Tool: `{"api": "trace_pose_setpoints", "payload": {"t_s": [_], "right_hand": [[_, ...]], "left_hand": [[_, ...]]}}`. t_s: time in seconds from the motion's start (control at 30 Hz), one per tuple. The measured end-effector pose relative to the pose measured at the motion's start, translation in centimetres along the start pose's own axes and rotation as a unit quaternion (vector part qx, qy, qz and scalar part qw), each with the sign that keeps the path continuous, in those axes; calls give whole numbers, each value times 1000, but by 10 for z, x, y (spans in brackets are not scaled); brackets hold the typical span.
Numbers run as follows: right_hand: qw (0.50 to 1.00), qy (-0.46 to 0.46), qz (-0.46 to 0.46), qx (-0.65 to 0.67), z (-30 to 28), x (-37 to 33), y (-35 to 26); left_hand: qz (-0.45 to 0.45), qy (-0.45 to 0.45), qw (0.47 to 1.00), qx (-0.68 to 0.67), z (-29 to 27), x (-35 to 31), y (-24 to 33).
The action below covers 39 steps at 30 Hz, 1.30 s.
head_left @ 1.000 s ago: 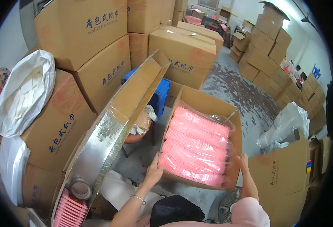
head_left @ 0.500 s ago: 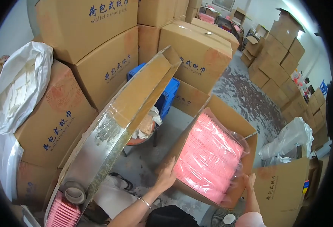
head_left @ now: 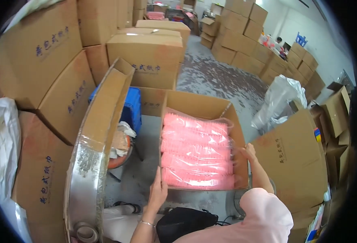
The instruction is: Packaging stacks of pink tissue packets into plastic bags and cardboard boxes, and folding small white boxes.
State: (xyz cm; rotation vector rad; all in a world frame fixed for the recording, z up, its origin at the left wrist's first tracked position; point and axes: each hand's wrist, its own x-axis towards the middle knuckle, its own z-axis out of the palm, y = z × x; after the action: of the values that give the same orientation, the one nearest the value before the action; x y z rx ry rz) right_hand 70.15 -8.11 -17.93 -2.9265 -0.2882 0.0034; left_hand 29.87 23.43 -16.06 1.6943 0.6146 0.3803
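An uncapped cardboard box [head_left: 198, 98] stands in front of me, its flaps not over the top. Rows of pink packs [head_left: 196, 150], under clear plastic film, fill much of it. My left hand [head_left: 158, 192] grips the box's near left edge, fingers along the outer wall. On the opposite side my right hand [head_left: 249, 152] is closed on the right wall, beside the loose end of the film. Whether the box's bottom touches the floor is hidden.
A long metal and cardboard trough [head_left: 92, 162] slants at the left, with a tape roll [head_left: 86, 233] in it. Behind it are a blue crate [head_left: 133, 107] and an orange basin [head_left: 119, 160]. Large cartons [head_left: 50, 52] rise at left; another carton [head_left: 292, 158] stands at right.
My view has swung to the right. The box, tilted in view before, now lies squarer before me, with both hands still on its sides. The pink packs in the trough have left view.
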Motion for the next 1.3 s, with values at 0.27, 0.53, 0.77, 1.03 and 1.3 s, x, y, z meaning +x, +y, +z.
{"api": "trace_pose_setpoints", "payload": {"t_s": [0.27,0.53,0.77,1.03,1.3], "right_hand": [[928,196,-175,-263,50,43,-58],[647,-61,-733,200,5,-281,-479],[438,-198,-841,247,-28,-450,-499],[129,-359,-878,291,-72,-597,-479],[7,-363,-868,339,-90,-716,-488]], "left_hand": [[-81,154,972,-159,-37,-126,-33],[-116,443,885,-85,-67,-244,11],[-157,645,747,-38,1,-351,83],[-429,824,263,262,144,-455,146],[-673,671,-120,288,367,-545,180]]}}
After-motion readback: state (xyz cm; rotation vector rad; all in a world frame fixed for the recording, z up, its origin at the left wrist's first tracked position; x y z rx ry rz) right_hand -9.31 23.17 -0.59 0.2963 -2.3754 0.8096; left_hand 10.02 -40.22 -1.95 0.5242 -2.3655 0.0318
